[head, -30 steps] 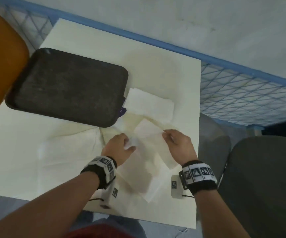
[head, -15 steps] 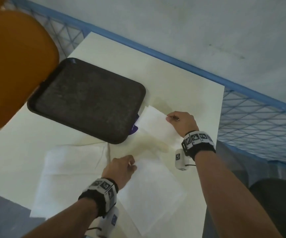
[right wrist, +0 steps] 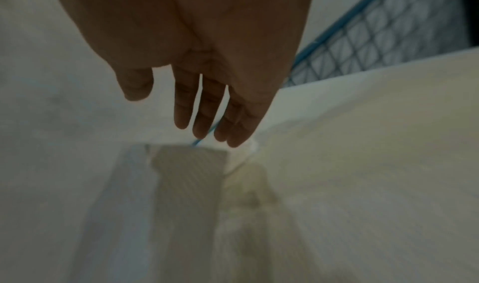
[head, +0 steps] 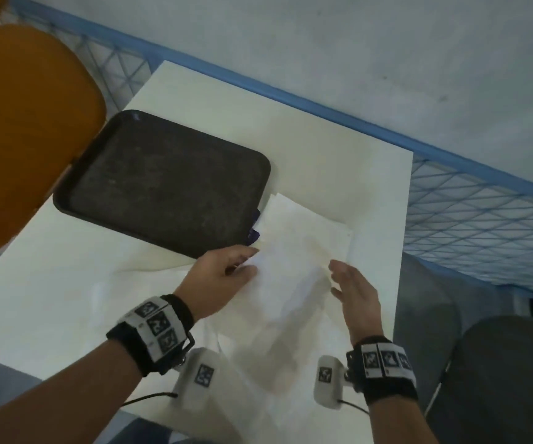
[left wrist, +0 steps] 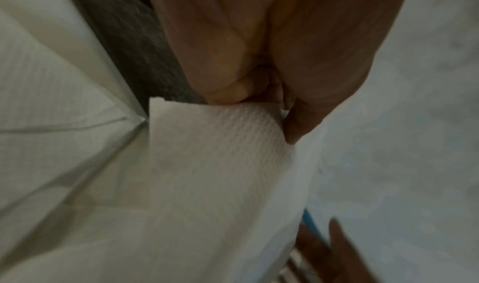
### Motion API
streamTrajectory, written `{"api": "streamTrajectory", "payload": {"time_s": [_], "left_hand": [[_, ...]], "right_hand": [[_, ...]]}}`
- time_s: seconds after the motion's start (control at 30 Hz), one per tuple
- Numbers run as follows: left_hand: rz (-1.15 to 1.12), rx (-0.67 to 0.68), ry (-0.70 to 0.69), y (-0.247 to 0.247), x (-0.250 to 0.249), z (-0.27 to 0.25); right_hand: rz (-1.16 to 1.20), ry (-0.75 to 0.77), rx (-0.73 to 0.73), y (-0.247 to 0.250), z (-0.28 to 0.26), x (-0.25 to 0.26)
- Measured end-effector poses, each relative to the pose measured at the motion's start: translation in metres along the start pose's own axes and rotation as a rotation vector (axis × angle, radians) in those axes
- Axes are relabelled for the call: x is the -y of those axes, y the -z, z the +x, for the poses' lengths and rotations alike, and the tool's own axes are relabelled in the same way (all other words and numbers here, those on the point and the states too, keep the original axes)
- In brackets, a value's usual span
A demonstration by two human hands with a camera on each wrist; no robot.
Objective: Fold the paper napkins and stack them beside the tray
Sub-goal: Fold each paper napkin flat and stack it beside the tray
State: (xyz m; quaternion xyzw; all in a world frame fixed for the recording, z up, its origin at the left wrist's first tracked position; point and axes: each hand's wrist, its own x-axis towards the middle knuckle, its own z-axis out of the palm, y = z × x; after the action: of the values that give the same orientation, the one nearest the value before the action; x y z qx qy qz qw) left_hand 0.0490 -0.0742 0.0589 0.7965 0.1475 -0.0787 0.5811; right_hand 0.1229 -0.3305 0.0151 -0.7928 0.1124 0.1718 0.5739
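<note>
The left hand (head: 218, 280) pinches a lifted napkin (head: 286, 283) just right of the tray (head: 162, 184), the right hand (head: 356, 291) hovers beside it with fingers straight, holding nothing, above the folded stack (head: 310, 225) on the desk (head: 339, 155).

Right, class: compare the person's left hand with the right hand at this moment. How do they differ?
The left hand pinches a corner of the lifted napkin between thumb and fingers; the right hand holds nothing. The left hand's fingers are curled; the right hand's fingers are straight. The left hand is beside the tray; the right hand is farther from it. Both wear marked wristbands.
</note>
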Motion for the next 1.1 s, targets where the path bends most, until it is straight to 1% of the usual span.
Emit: {"api": "streamTrajectory", "payload": {"time_s": [0.1, 0.17, 0.2, 0.27, 0.33, 0.4, 0.47, 0.53, 0.6, 0.7, 0.73, 0.8, 0.83, 0.9, 0.93, 1.0, 1.03, 1.1], "left_hand": [[-0.325, 0.059, 0.054, 0.007, -0.015, -0.004], [-0.398, 0.068, 0.088, 0.012, -0.017, -0.006], [-0.414, 0.072, 0.098, 0.014, -0.016, -0.007], [-0.486, 0.069, 0.130, 0.020, -0.015, -0.010], [-0.582, 0.056, 0.177, 0.028, -0.014, -0.012], [-0.604, 0.048, 0.205, 0.038, -0.012, -0.015], [-0.554, 0.113, 0.175, 0.051, -0.008, -0.018], [-0.470, 0.246, 0.142, 0.064, -0.008, -0.023], [-0.391, 0.327, 0.116, 0.074, -0.010, -0.028], [-0.359, 0.321, 0.060, 0.081, -0.015, -0.035], [-0.350, 0.309, 0.029, 0.081, -0.017, -0.038], [-0.301, 0.277, -0.056, 0.081, -0.020, -0.040], [-0.275, 0.258, -0.104, 0.081, -0.022, -0.042], [-0.240, 0.229, -0.205, 0.080, -0.023, -0.044], [-0.215, 0.218, -0.248, 0.080, -0.023, -0.044], [-0.120, 0.195, -0.322, 0.078, -0.022, -0.045], [-0.049, 0.189, -0.361, 0.077, -0.020, -0.044], [0.131, 0.204, -0.450, 0.076, -0.014, -0.041]], "right_hand": [[0.340, -0.164, 0.089, -0.012, -0.027, -0.030], [0.507, -0.246, 0.173, -0.026, -0.041, -0.033], [0.561, -0.251, 0.213, -0.032, -0.047, -0.030], [0.601, -0.204, 0.257, -0.043, -0.058, -0.019], [0.604, -0.124, 0.262, -0.050, -0.070, -0.008], [0.590, -0.083, 0.234, -0.052, -0.079, -0.001], [0.534, -0.052, 0.170, -0.051, -0.089, 0.004], [0.423, -0.003, 0.093, -0.047, -0.100, 0.012], [0.304, 0.074, 0.047, -0.039, -0.109, 0.021], [0.166, 0.199, -0.034, -0.027, -0.120, 0.037], [0.173, 0.248, -0.032, -0.023, -0.124, 0.040], [0.326, 0.330, 0.045, -0.018, -0.129, 0.043], [0.436, 0.312, 0.082, -0.016, -0.131, 0.045], [0.605, 0.185, 0.117, -0.011, -0.136, 0.046], [0.640, 0.139, 0.127, -0.010, -0.139, 0.045], [0.601, 0.102, 0.112, -0.011, -0.145, 0.041], [0.553, 0.094, 0.081, -0.012, -0.147, 0.038], [0.379, 0.109, -0.023, -0.013, -0.144, 0.025]]}}
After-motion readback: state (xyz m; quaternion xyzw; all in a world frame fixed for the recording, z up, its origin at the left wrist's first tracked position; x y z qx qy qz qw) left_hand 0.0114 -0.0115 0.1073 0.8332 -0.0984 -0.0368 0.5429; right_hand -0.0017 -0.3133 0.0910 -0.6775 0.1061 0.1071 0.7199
